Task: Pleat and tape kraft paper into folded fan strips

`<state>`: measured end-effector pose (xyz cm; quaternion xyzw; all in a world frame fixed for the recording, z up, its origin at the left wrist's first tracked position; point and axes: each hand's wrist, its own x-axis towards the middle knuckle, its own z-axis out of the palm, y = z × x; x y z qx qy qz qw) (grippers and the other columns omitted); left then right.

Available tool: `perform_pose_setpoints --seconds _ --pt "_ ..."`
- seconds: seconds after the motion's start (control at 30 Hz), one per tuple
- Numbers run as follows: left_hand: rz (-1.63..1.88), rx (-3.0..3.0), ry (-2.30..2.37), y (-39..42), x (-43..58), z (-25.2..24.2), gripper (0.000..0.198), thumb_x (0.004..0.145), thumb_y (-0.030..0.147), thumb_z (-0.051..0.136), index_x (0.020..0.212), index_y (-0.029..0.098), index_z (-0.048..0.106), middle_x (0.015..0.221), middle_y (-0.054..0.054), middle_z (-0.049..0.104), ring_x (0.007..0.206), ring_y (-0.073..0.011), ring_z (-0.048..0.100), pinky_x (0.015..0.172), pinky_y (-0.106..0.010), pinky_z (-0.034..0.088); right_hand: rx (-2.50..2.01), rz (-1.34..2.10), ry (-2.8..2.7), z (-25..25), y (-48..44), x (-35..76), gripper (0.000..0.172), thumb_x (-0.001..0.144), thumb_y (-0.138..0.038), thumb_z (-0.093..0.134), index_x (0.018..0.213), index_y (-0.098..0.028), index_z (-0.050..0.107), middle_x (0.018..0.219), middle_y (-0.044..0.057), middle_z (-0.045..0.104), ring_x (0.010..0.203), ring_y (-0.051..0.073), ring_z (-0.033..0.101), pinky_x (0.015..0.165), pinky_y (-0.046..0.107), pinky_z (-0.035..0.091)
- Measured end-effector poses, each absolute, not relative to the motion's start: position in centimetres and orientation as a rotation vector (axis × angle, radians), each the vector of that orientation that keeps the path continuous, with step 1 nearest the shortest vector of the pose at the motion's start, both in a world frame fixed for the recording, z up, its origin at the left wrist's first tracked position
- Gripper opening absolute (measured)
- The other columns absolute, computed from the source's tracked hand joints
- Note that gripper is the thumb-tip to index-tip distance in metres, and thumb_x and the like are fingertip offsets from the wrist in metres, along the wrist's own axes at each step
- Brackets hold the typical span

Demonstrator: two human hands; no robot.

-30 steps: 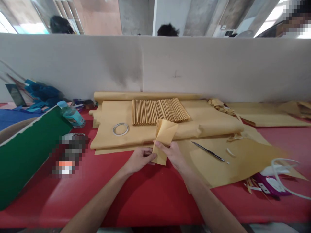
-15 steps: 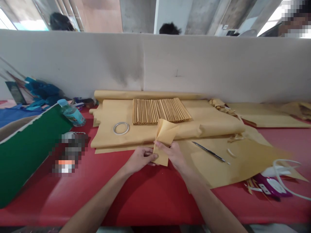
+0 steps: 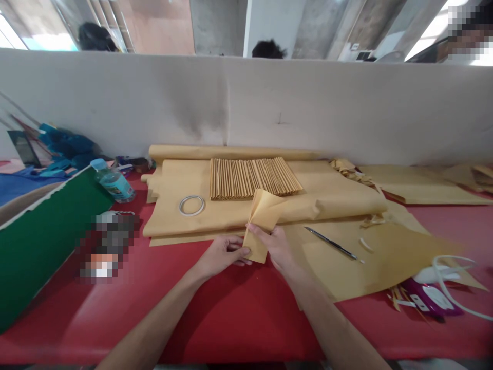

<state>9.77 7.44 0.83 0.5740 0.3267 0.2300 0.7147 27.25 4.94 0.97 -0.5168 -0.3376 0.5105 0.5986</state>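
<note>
Between both hands is a folded piece of brown kraft paper (image 3: 265, 208), its layers fanning apart at the top. My left hand (image 3: 227, 252) pinches its lower left edge between thumb and fingers. Higher up, my right hand (image 3: 275, 244) grips the right side, with the thumb pressed on the front fold. Just behind the held piece, a row of pleated brown paper strips (image 3: 250, 177) lies on large brown paper sheets (image 3: 185, 177). A roll of tape (image 3: 191, 205) rests flat to the left on the same sheets. To the right lies a black pen (image 3: 331, 242).
A green board (image 3: 50, 246) and a water bottle (image 3: 115, 182) stand at left on the red table (image 3: 231, 318). At right are a purple device (image 3: 433, 298), a white cable (image 3: 435, 267) and paper scraps. A white partition (image 3: 154, 97) runs behind; heads of people show beyond it.
The hands stay almost in place on the folded paper. Its upper layers have spread slightly to the right.
</note>
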Motion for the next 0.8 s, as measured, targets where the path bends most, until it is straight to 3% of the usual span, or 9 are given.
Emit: perform_pose_setpoints --seconds 0.07,0.2,0.27,0.47,0.7,0.8 --pt "0.574 1.337 0.755 7.5 9.8 1.1 0.048 0.082 0.057 0.076 0.102 0.013 0.074 0.094 -0.008 0.075 0.079 -0.0175 0.07 0.073 -0.029 0.058 -1.18 1.175 -0.782 0.8 5.1 27.3 0.041 0.065 -0.048 0.09 0.086 -0.017 0.076 0.084 0.005 0.077 0.076 0.021 0.07 0.069 0.032 0.057" --pt "0.736 1.475 0.8 7.6 10.0 1.2 0.042 0.086 0.054 0.073 0.08 0.013 0.074 0.071 -0.001 0.066 0.063 -0.0115 0.055 0.058 -0.022 0.047 -1.157 1.167 -0.797 0.3 5.3 27.4 0.039 0.066 -0.047 0.09 0.089 -0.018 0.078 0.09 0.005 0.079 0.082 0.023 0.071 0.074 0.033 0.058" --pt "0.786 1.487 0.81 7.6 10.2 0.9 0.04 0.085 0.052 0.074 0.079 0.012 0.074 0.067 0.0 0.064 0.061 -0.0105 0.051 0.057 -0.022 0.043 -1.15 1.169 -0.812 0.1 5.3 27.3 0.039 0.067 -0.048 0.09 0.09 -0.019 0.078 0.091 0.006 0.079 0.084 0.024 0.072 0.075 0.034 0.058" --pt "0.815 1.418 0.828 7.6 10.4 0.4 0.039 0.083 0.052 0.073 0.082 0.013 0.078 0.074 -0.004 0.072 0.063 -0.0147 0.059 0.057 -0.024 0.05 -1.139 1.2 -0.868 -0.3 5.2 27.2 0.042 0.069 -0.05 0.087 0.096 -0.019 0.079 0.098 0.008 0.08 0.091 0.027 0.074 0.081 0.039 0.06" --pt "0.855 1.411 0.839 7.8 10.3 0.6 0.04 0.083 0.053 0.074 0.079 0.013 0.078 0.065 -0.002 0.069 0.055 -0.0119 0.055 0.051 -0.022 0.047 -1.189 1.181 -0.936 0.0 5.1 27.3 0.041 0.065 -0.044 0.09 0.094 -0.018 0.078 0.097 0.009 0.08 0.088 0.028 0.074 0.08 0.039 0.059" --pt "0.868 1.426 0.823 7.7 10.4 0.5 0.039 0.084 0.052 0.074 0.082 0.013 0.079 0.071 -0.003 0.073 0.061 -0.0142 0.06 0.058 -0.023 0.05 -1.189 1.161 -0.951 0.2 5.0 27.3 0.039 0.067 -0.045 0.089 0.094 -0.019 0.078 0.096 0.007 0.08 0.089 0.028 0.074 0.081 0.039 0.059"
